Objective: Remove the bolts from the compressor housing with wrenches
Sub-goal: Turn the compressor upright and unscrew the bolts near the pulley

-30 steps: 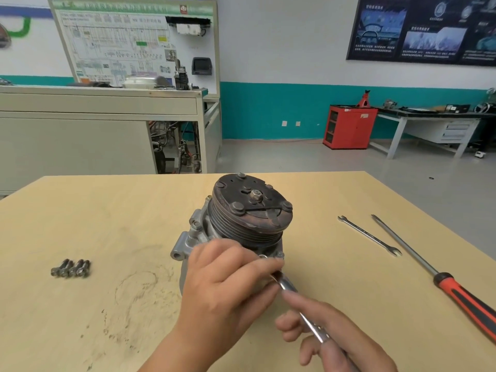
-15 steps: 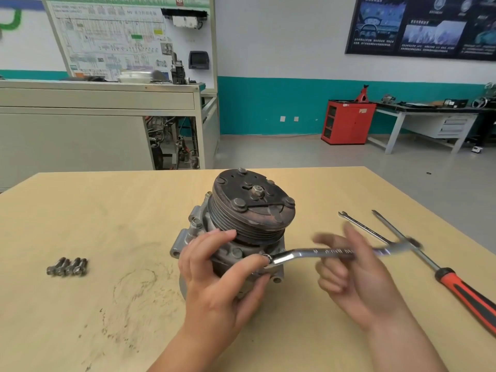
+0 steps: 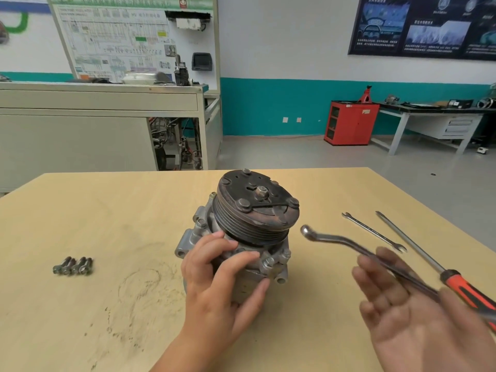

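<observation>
The left grip (image 3: 222,275) curls round the housing (image 3: 192,237), upright on the desk (image 3: 107,210). The right grip (image 3: 402,304) is blurred, fingers straight under the wrench (image 3: 335,239), and I cannot tell if it pinches it. So loose a hold could drop the wrench or slip off the bolt (image 3: 268,262); the right palm faces up, well apart from the housing.

Left of the compressor (image 3: 255,210) the table (image 3: 120,224) lies open, save four bolts (image 3: 73,265) at mid-left. At right, a flat wrench (image 3: 373,232) and a screwdriver (image 3: 461,288) lie across the way.
</observation>
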Tool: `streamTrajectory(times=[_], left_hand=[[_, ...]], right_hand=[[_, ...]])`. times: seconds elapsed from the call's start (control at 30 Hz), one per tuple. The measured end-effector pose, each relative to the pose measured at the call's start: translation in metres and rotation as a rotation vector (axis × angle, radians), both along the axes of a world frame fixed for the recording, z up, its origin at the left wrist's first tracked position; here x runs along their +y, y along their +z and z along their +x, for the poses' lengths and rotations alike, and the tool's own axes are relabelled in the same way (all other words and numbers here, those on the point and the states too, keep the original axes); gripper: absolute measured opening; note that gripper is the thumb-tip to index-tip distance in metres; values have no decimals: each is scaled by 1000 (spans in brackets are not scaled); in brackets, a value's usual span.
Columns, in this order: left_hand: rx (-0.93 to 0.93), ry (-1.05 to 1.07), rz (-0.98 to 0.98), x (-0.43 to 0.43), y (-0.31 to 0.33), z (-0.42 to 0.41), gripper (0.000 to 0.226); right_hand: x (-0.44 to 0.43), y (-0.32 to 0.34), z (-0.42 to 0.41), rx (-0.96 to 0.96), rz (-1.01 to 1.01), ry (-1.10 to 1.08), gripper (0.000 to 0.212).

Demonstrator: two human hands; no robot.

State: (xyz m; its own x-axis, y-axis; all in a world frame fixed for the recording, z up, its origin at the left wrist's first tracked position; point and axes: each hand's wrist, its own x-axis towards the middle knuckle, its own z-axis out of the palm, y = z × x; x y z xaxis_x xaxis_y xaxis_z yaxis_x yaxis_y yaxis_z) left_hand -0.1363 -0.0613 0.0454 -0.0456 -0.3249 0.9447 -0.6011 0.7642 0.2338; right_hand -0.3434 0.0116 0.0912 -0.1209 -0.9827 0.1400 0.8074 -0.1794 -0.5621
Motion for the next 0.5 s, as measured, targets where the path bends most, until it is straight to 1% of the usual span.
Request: streamTrajectory(times=[0.03,0.1,0.13,0.17,0.2,0.23,0.27,0.3,0.33,0.37,0.4,0.43,0.47,0.5], left_hand=[[-3,8,9,0,0,0,32],[-12,21,13,1,1,0,30],[-15,24,13,1,1,0,30],[-17,27,12,1,1,0,30],[-18,31,10,1,1,0,31],[-16,35,9,1,1,0,33],[-11,37,9,1,1,0,36],[-5,37,11,1,1,-1,39],[-1,36,12,1,1,-1,42],[1,34,13,1,1,-1,43],[-1,34,13,0,0,-1,43],[-5,36,14,0,0,-1,41],[-11,42,15,0,-1,-1,40],[-16,49,15,0,-1,-1,39]], right_hand=[[8,-1,1,-1,-40,48,43],[22,0,11,14,-22,85,35],[25,-3,17,57,16,11,32],[25,-4,28,166,-20,-16,32],[19,-6,39,287,-126,114,43],[21,-4,44,379,-59,137,61],[22,-2,51,461,70,54,70],[22,4,56,528,178,29,74],[21,9,59,547,244,64,51],[22,12,59,559,269,144,24],[23,10,59,603,285,192,15],[23,10,58,628,261,236,13],[25,2,56,649,213,255,18],[23,-1,55,611,207,272,34]])
